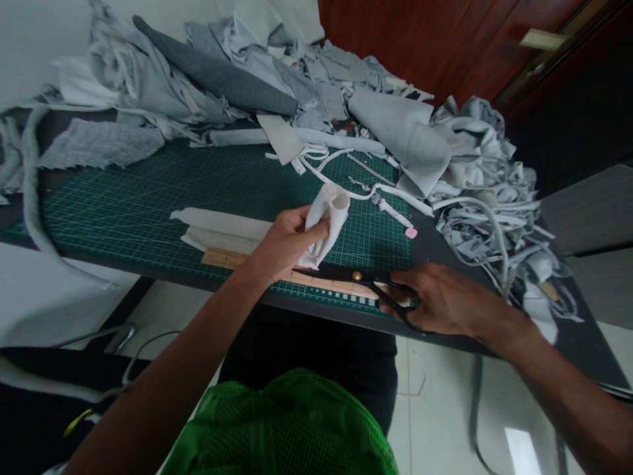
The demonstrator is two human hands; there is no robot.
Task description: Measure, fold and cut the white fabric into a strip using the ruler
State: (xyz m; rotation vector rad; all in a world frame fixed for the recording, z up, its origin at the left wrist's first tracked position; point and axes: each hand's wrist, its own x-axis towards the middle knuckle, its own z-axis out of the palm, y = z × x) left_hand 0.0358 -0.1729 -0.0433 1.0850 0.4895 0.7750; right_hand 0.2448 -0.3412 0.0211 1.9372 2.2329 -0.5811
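My left hand (289,241) pinches a folded piece of white fabric (329,218) between thumb and fingers, above the front of the green cutting mat (222,178). In my right hand (440,297) is a pair of black scissors (368,282), fingers through the handles and blades pointing left. The blades lie just below the fabric; whether they touch it I cannot tell. Beneath the scissors runs a wooden ruler (225,258), partly covered by my left hand. White fabric strips (222,224) lie flat on the mat, left of my left hand.
Grey fabric scraps (198,79) are heaped along the back of the table. A tangle of fabric strips (475,231) covers the right side, near a rolled grey piece (405,135). Thin white cords (326,161) and a small pink piece (411,233) lie on the mat.
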